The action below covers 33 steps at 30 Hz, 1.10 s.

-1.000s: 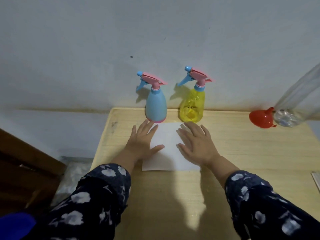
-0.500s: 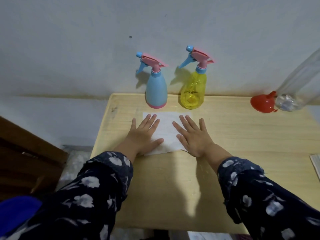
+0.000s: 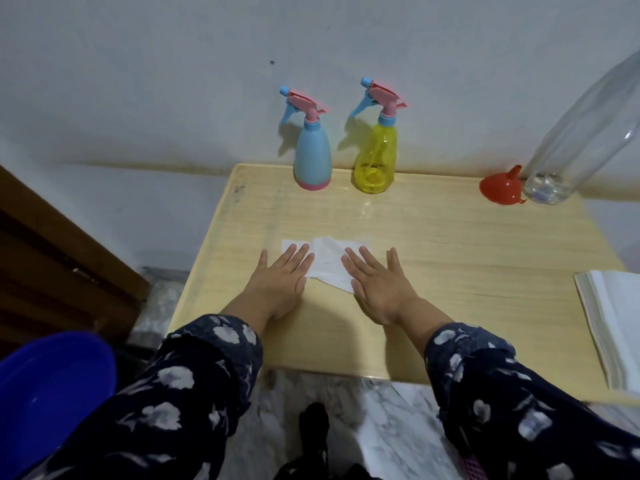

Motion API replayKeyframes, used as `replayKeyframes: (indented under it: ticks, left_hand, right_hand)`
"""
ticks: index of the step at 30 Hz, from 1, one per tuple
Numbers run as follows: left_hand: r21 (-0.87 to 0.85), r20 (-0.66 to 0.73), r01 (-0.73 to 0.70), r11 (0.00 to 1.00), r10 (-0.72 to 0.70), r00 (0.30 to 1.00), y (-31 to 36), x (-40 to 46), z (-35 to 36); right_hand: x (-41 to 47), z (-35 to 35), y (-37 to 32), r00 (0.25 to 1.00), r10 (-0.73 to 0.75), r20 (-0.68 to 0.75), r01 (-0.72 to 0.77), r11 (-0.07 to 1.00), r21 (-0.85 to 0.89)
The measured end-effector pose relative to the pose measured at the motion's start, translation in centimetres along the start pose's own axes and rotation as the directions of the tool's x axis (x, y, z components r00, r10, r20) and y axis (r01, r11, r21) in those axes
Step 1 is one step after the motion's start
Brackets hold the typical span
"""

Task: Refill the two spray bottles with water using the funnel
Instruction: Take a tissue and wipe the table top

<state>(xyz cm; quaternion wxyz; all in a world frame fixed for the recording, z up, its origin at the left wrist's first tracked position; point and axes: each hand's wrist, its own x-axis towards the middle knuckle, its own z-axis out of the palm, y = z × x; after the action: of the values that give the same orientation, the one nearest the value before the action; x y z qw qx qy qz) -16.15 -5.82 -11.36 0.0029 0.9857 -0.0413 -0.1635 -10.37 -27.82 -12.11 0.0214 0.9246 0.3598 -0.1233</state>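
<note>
Wooden table [image 3: 450, 244] against the wall; clear water bottle [image 3: 581, 133] far right, red funnel [image 3: 500, 187] touching it; blue spray bottle [image 3: 312, 157] and yellow spray bottle [image 3: 375, 161] upright at back edge; left hand [image 3: 282, 280] and right hand [image 3: 379, 284] flat, fingers spread, pressing white paper [image 3: 327, 261].

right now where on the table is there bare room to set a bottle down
The widest bare strip lies between the white sheet and the back row, from the yellow spray bottle across to the red funnel. More lies between the right hand and the paper stack. The back right corner, funnel against clear bottle, is crowded.
</note>
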Motion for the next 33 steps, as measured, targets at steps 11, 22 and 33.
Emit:
replayKeyframes:
  ticks: [11,22,33]
  left_hand:
    - [-0.210,-0.108,0.075,0.975,-0.099,0.989,2.3,-5.1,2.0]
    - [-0.069,-0.042,-0.046,0.997,0.043,0.998,-0.4,0.5,0.8]
    - [-0.001,-0.021,-0.148,0.989,0.148,0.989,0.1,-1.5,1.4]
  right_hand:
    - [-4.6,0.4,-1.6,0.987,0.013,-0.163,0.024,0.974,0.226]
    - [0.7,0.3,-0.3,0.998,0.019,-0.054,-0.013,0.994,0.113]
    - [-1.3,0.9,-2.3,0.998,0.011,-0.057,-0.009,0.999,0.039]
